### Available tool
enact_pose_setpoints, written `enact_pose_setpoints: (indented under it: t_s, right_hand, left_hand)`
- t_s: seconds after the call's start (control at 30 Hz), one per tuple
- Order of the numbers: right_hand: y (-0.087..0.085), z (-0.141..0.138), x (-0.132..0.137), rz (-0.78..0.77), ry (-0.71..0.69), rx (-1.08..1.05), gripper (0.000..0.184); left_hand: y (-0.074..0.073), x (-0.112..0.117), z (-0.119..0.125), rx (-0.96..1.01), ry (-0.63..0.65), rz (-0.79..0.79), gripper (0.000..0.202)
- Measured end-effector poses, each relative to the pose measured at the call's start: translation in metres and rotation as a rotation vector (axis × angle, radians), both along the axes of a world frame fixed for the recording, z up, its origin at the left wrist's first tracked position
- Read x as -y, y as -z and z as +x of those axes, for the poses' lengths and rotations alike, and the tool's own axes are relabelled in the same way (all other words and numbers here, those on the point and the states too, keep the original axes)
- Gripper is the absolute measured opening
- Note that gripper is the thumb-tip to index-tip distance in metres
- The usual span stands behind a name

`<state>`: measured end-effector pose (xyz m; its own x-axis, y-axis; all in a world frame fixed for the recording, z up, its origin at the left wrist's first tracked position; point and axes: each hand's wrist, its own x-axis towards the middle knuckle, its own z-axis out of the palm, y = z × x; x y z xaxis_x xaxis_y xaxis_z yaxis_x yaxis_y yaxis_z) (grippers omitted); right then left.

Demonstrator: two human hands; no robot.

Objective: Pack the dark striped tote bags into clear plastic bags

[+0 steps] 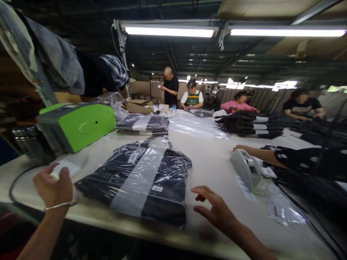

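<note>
A folded dark garment in a clear plastic bag (170,196) lies flat on the table in front of me, with a pale band down its middle and a small white label near its lower part. To its left is my left hand (54,186), fingers curved and apart, with a bracelet at the wrist. Just beyond those fingers lies a small white stack (71,168); whether they touch it I cannot tell. My right hand (214,207) hovers beside the bag's right edge, thumb and fingers parted, holding nothing.
A green and grey machine (86,124) and a dark flask (32,144) stand at left. Bagged garments (142,124) are stacked behind. At right, another person's arm (260,154) reaches to a grey tape dispenser (244,169). Dark garment piles (252,124) and several co-workers are farther back.
</note>
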<state>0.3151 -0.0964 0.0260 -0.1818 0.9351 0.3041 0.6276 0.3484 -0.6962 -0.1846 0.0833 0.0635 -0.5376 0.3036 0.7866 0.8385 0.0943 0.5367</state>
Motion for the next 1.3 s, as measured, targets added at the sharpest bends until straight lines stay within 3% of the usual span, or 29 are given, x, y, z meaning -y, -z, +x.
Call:
enact_pose_setpoints:
  t_s: [0.03, 0.07, 0.13, 0.2, 0.3, 0.37, 0.43, 0.6, 0.67, 0.73, 0.83, 0.97, 1.07, 1.2, 1.3]
  right_hand:
    - [-0.001, -0.005, 0.005, 0.036, -0.082, 0.061, 0.051]
    - [-0.001, -0.01, 0.007, 0.062, -0.151, 0.114, 0.059]
    - [-0.003, -0.02, 0.006, 0.094, -0.24, 0.184, 0.067]
    - [-0.004, -0.027, -0.001, 0.126, -0.268, 0.206, 0.061]
    - [-0.006, -0.033, -0.012, 0.186, -0.299, 0.245, 0.043]
    - [-0.007, -0.033, -0.02, 0.214, -0.334, 0.308, 0.035]
    - [-0.006, -0.031, -0.028, 0.24, -0.332, 0.371, 0.028]
    - [0.007, -0.033, -0.053, 0.374, -0.142, 0.42, 0.016]
    - [0.015, -0.041, -0.053, 0.415, -0.08, 0.408, 0.013]
    - [0.022, -0.054, -0.044, 0.437, -0.07, 0.39, 0.01]
    - [0.029, -0.072, -0.021, 0.48, -0.142, 0.375, 0.009]
    - [0.031, -0.086, -0.013, 0.619, -0.28, 0.432, 0.025]
    - [0.03, -0.088, -0.024, 0.643, -0.358, 0.484, 0.032]
    - [0.027, -0.082, -0.027, 0.491, -0.424, 0.426, 0.023]
    - [0.028, -0.073, -0.013, 0.348, -0.24, 0.151, 0.025]
  left_hand:
    - [0.003, 0.013, 0.011, -0.023, 0.042, 0.043, 0.045]
    - [0.006, 0.03, 0.029, -0.091, 0.179, 0.038, 0.045]
    - [0.015, 0.072, 0.081, -0.23, 0.552, -0.003, 0.037]
    - [0.027, 0.111, 0.138, -0.434, 0.927, -0.089, 0.035]
    - [0.048, 0.143, 0.199, -0.693, 1.19, -0.318, 0.055]
    - [0.058, 0.143, 0.217, -0.709, 1.238, -0.371, 0.046]
    - [0.062, 0.129, 0.222, -0.703, 1.269, -0.36, 0.034]
    - [0.052, 0.072, 0.23, -0.856, 1.35, -0.346, 0.026]
    - [0.049, 0.062, 0.229, -0.876, 1.368, -0.361, 0.024]
    - [0.049, 0.07, 0.22, -0.86, 1.392, -0.371, 0.022]
    - [0.051, 0.11, 0.198, -0.794, 1.408, -0.355, 0.028]
    - [0.055, 0.155, 0.187, -0.761, 1.381, -0.253, 0.033]
    - [0.063, 0.159, 0.198, -0.668, 1.31, -0.218, 0.023]
    - [0.076, 0.156, 0.206, -0.595, 1.264, -0.188, 0.025]
    - [0.079, 0.161, 0.202, -0.59, 1.246, -0.188, 0.021]
